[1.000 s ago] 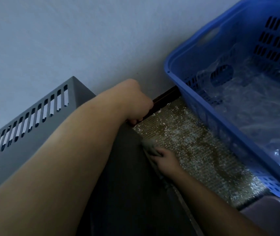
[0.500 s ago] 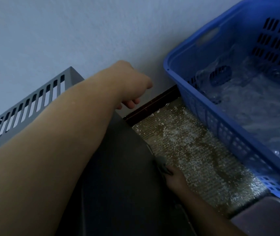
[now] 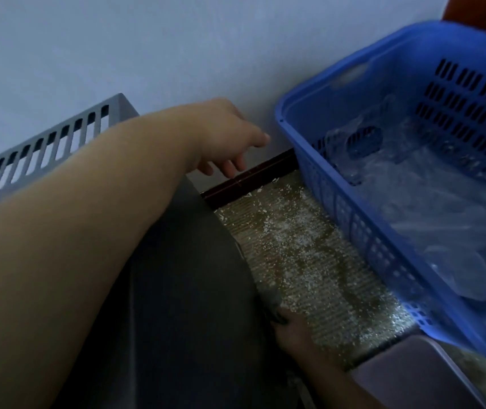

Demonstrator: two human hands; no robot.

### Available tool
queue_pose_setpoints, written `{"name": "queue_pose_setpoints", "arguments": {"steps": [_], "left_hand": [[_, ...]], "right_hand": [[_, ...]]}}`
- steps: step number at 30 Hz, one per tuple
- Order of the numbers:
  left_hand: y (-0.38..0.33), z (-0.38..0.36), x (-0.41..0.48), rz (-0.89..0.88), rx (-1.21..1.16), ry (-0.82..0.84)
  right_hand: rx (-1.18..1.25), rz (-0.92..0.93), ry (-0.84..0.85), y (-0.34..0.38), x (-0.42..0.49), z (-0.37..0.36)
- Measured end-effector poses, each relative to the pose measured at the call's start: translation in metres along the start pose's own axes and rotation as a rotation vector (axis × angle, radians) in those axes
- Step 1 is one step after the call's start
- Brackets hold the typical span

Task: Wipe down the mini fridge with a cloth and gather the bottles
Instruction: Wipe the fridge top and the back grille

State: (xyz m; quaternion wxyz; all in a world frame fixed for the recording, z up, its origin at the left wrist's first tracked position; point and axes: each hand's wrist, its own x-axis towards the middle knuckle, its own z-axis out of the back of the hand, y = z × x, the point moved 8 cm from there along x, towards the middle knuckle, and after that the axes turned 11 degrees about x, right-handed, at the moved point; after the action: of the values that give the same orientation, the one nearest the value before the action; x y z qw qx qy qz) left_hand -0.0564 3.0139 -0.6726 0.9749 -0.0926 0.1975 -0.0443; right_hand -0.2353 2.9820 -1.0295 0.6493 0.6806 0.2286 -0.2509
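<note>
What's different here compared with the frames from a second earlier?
The left hand let go of the mini fridge at its rear corner and now hangs just off it, fingers loose. The right hand drew the cloth along the fridge's side, toward the camera. The blue basket and its bottles stayed put.

A pale wall (image 3: 177, 39) meets a dark skirting board (image 3: 253, 178) above speckled ribbed flooring (image 3: 309, 261), beside a blue basket (image 3: 309, 113)
</note>
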Motion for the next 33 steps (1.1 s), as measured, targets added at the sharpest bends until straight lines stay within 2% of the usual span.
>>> {"name": "queue_pose_setpoints", "arguments": {"steps": [4,7,9,11,14,16,18,21,22,24,26,29,31,33], "left_hand": [[-0.018,0.013,-0.011,-0.135,-0.152,-0.133],[-0.036,0.027,-0.035,-0.245,-0.238,-0.313],[-0.050,0.024,-0.061,-0.327,-0.191,-0.334],[-0.063,0.010,-0.095,-0.437,0.075,-0.274],[-0.051,-0.033,-0.153,-0.549,0.515,0.092],[-0.026,-0.047,-0.184,-0.591,0.707,0.246],[-0.011,-0.046,-0.205,-0.679,0.770,0.208],[-0.020,-0.038,-0.224,-0.881,0.654,-0.054],[-0.022,-0.037,-0.225,-0.906,0.632,-0.115],[-0.023,-0.037,-0.224,-0.894,0.600,-0.112],[-0.022,-0.037,-0.221,-0.868,0.597,-0.110],[-0.020,-0.039,-0.220,-0.855,0.577,-0.145],[-0.018,-0.039,-0.217,-0.836,0.560,-0.166],[-0.015,-0.037,-0.214,-0.773,0.531,-0.164]], "right_hand": [[0.271,0.444,0.133,0.135,-0.080,-0.020],[0.249,0.682,0.135,0.175,-0.135,-0.023],[0.181,0.571,0.091,0.143,-0.131,-0.015],[0.045,0.334,0.027,0.078,-0.109,0.004],[-0.051,0.015,0.004,-0.011,-0.102,0.027],[-0.099,-0.002,0.028,-0.030,-0.105,0.031],[-0.090,0.054,0.024,-0.018,-0.116,0.029],[0.206,0.256,0.014,0.039,-0.161,0.024],[0.258,0.361,0.068,0.065,-0.182,0.019],[0.374,0.506,0.231,0.108,-0.220,0.006],[0.490,0.587,0.244,0.125,-0.235,0.007],[0.463,0.490,0.016,0.106,-0.224,0.016],[0.339,0.342,-0.132,0.083,-0.212,0.022],[0.277,0.190,-0.191,0.061,-0.210,0.026]]}}
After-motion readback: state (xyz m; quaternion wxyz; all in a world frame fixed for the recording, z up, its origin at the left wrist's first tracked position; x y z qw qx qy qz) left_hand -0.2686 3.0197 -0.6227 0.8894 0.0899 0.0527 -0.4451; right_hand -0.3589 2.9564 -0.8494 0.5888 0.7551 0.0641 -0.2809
